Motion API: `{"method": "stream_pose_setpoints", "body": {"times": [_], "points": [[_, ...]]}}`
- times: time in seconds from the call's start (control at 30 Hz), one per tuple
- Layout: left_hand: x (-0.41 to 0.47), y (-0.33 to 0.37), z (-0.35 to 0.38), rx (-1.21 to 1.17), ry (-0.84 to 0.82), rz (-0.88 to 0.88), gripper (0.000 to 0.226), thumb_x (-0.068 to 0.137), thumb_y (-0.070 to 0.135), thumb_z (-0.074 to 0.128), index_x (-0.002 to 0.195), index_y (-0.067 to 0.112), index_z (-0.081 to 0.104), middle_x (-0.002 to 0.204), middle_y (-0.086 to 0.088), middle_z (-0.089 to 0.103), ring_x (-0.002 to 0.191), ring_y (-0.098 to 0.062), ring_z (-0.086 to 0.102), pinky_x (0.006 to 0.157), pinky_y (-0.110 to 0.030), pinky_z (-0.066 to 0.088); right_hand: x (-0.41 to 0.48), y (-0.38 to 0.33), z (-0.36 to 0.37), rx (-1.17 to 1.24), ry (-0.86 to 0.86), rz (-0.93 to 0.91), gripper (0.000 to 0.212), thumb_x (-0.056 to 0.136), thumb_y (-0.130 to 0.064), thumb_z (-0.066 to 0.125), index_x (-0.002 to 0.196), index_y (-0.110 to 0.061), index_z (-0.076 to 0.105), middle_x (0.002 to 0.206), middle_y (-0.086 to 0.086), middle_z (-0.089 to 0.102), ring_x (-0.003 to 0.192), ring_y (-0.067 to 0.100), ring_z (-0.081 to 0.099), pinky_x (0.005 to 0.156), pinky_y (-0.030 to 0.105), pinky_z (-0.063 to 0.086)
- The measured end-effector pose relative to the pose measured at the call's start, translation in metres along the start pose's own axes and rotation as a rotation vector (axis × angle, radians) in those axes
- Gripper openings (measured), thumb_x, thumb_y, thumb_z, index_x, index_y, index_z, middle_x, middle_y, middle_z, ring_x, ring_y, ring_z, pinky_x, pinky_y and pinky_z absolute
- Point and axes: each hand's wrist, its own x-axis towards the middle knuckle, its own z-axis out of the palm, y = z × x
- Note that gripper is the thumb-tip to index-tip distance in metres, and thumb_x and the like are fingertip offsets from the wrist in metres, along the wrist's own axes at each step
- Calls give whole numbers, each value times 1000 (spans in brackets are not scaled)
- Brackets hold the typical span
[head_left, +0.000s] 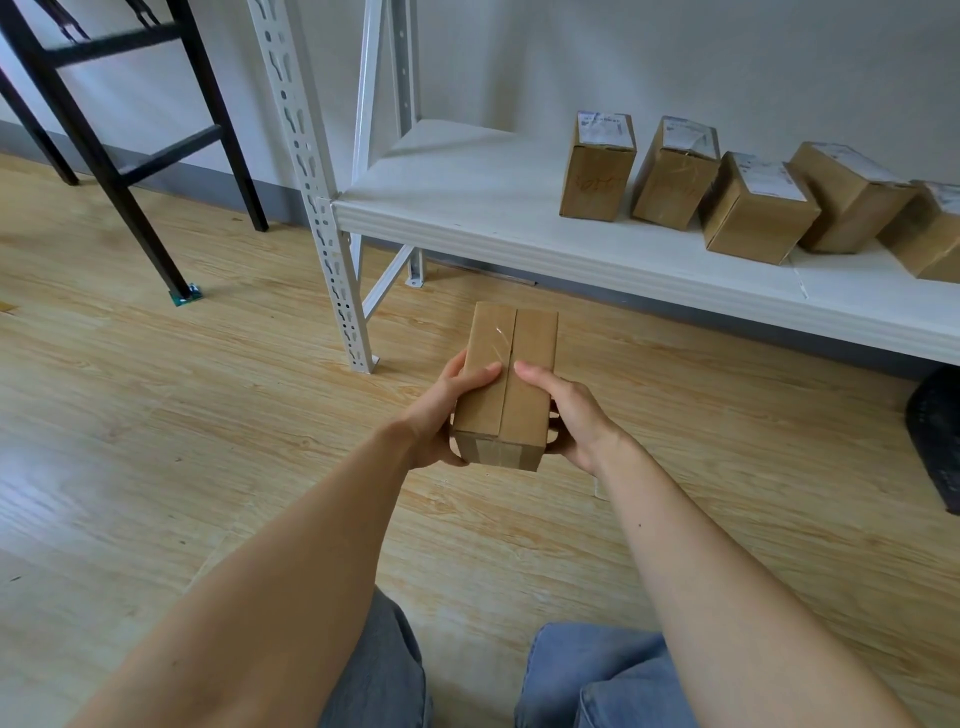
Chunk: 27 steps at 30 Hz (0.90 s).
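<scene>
Holding: box (501, 415) in both my hands, over floor (208, 415)
Left hand (441, 415): gripping its left side, thumb on top
Right hand (576, 415): gripping its right side, thumb on top

brown cardboard box (511, 384), oblong, sealed with clear tape along top seam, held above wood floor, long axis pointing away, slightly tilted, near shelf front

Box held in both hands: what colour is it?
The box is plain brown cardboard; head view shows it best.
</scene>
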Motion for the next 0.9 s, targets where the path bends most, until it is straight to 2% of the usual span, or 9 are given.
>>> {"method": "stream_pose_setpoints", "body": {"times": [0.07, 0.17, 0.23, 0.3, 0.37, 0.5, 0.57, 0.67, 0.9], "points": [[1, -1, -1, 14, 34, -6, 75, 77, 65, 70, 143, 50, 38, 129, -7, 58, 111, -30, 60, 82, -48, 54, 0, 0, 1, 27, -17, -7, 59, 80, -51, 74, 126, -15, 62, 116, 9, 69, 104, 28, 65, 77, 39, 53], [6, -3, -4, -27, 112, -9, 117, 54, 86, 71, 153, 50, 19, 151, -9, 42, 127, -36, 52, 96, -57, 50, 4, 1, 0, 105, 69, -125, 63, 87, -35, 74, 144, -25, 49, 132, 5, 62, 113, 23, 63, 90, 42, 56], [9, -4, -7, -90, 178, -18, 128, 56, 82, 70, 159, 31, 14, 157, -11, 34, 133, -37, 46, 104, -54, 46, 9, 1, -3, 91, 186, -241, 64, 90, -23, 72, 147, -30, 44, 143, 2, 54, 123, 21, 58, 101, 45, 52], [12, -4, -9, -102, 219, -19, 116, 61, 69, 71, 154, 13, 30, 150, -12, 43, 128, -32, 49, 99, -44, 49, 12, -1, -5, 22, 221, -303, 54, 93, -19, 68, 143, -29, 50, 147, 1, 50, 132, 21, 51, 110, 46, 45], [13, -5, -8, -91, 231, -19, 102, 66, 61, 76, 147, 11, 39, 142, -11, 50, 124, -29, 51, 94, -41, 50, 11, -2, -5, -9, 224, -289, 44, 96, -24, 64, 139, -25, 55, 144, 2, 54, 130, 20, 52, 110, 44, 43], [13, -5, -4, -118, 225, 36, 69, 82, 50, 75, 136, 24, 43, 127, -7, 54, 111, -25, 56, 85, -43, 55, 6, -7, -2, 35, 200, -167, 53, 89, -53, 65, 124, -15, 57, 121, 6, 64, 101, 17, 61, 79, 33, 49], [11, -4, -2, -119, 196, 55, 68, 80, 52, 76, 135, 30, 43, 126, -5, 55, 112, -26, 57, 93, -53, 53, 5, -6, 0, 34, 212, -138, 67, 81, -57, 72, 127, -14, 48, 117, 6, 63, 99, 18, 61, 70, 32, 48], [8, -3, 1, -125, 145, 87, 61, 86, 48, 71, 136, 34, 39, 123, -6, 56, 109, -28, 60, 86, -53, 58, 2, -6, 1, 51, 226, -131, 74, 76, -44, 82, 129, -15, 38, 116, 5, 61, 99, 17, 63, 75, 33, 54], [7, -2, 1, -96, 165, 90, 62, 85, 47, 73, 135, 34, 40, 122, -9, 59, 104, -26, 63, 70, -41, 57, 5, -4, -1, 95, 227, -129, 74, 73, -35, 86, 128, -10, 42, 116, 10, 64, 101, 22, 67, 87, 43, 58]]}}
